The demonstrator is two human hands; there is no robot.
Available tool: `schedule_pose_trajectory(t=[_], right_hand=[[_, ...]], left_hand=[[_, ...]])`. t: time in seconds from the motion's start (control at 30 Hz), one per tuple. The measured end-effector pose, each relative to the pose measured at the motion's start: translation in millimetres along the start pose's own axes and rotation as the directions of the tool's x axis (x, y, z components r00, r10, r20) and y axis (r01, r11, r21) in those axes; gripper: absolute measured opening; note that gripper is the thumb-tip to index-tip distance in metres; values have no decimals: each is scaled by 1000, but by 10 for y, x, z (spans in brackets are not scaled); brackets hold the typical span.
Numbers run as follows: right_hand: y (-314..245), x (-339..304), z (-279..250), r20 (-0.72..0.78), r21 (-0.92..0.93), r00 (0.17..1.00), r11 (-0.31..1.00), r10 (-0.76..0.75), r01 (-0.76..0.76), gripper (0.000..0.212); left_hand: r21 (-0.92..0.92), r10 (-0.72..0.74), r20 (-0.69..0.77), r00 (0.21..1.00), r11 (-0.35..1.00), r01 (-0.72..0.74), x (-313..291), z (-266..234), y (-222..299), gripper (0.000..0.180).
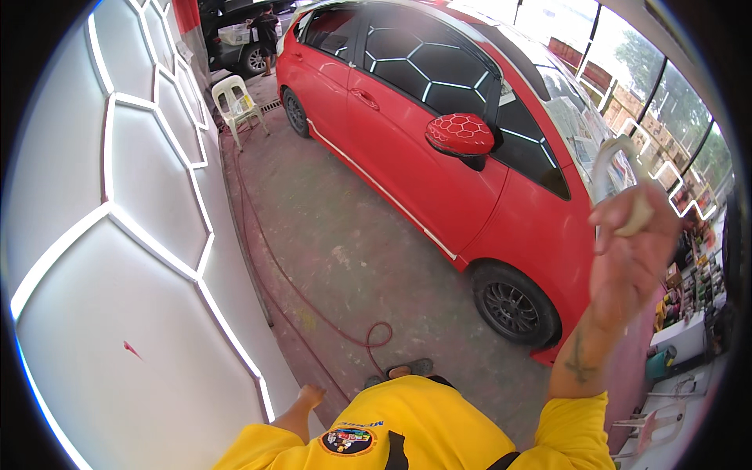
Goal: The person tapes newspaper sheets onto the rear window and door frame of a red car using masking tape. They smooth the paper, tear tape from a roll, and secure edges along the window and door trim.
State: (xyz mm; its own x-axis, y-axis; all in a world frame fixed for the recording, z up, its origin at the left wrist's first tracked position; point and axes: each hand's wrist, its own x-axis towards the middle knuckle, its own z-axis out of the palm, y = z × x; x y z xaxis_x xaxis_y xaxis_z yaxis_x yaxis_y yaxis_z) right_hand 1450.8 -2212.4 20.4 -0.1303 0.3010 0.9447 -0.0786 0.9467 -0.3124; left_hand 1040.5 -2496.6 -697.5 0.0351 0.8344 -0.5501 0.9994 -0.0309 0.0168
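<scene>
My right hand is raised at the right, close in front of the red car's front end. Its fingers are closed on a pale strip that looks like masking tape, which loops up above the fingers and is blurred. Down at my left side, near the lit wall, my left hand hangs with loosely bent fingers, and nothing shows in it. The red car stands ahead, its red side mirror facing me. Sheets of newspaper cover part of its windscreen.
A white wall with glowing hexagon light strips runs along the left. A red hose snakes over the floor and coils near my feet. Farther back are a white plastic chair, a person and a dark vehicle. Shelved supplies line the right.
</scene>
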Motion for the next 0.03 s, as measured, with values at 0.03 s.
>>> schedule_pose_trajectory(t=[0.03], right_hand=[[-83,1,-53,-5,-23,1000,1000,-3,3,75]], left_hand=[[-20,12,-33,999,1000,-12,74,-51,1,37]])
